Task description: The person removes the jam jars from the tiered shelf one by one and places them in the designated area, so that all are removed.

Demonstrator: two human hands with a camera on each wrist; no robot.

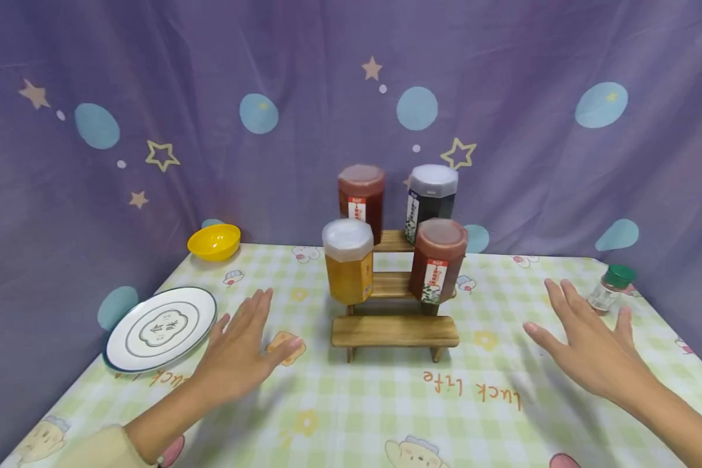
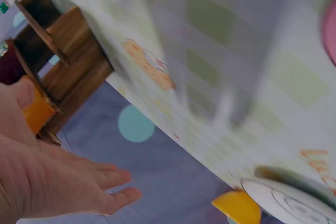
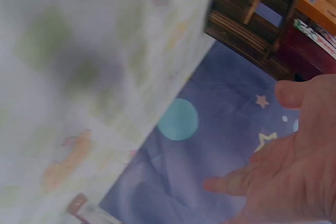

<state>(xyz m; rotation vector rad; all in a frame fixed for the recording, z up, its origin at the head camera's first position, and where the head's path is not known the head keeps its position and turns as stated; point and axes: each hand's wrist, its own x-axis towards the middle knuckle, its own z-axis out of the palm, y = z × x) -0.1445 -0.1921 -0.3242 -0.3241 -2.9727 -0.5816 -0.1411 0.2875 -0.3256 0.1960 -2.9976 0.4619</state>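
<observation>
My left hand hovers over the table with fingers straight and thumb spread, between the white plate and the wooden tiered stand. On the other side, my right hand is held out with spread fingers, nearest to the small green-capped jar. Neither hand holds anything. On the stand's middle step are a jar of amber liquid and a reddish-brown jar. Behind them, on the top step, stand a dark red jar and a black jar with a whitish lid. The lowest step is bare.
A yellow bowl sits at the back left, behind the plate. A green checked cloth with printed pictures covers the table. The purple curtain hangs along the table's back edge and left side.
</observation>
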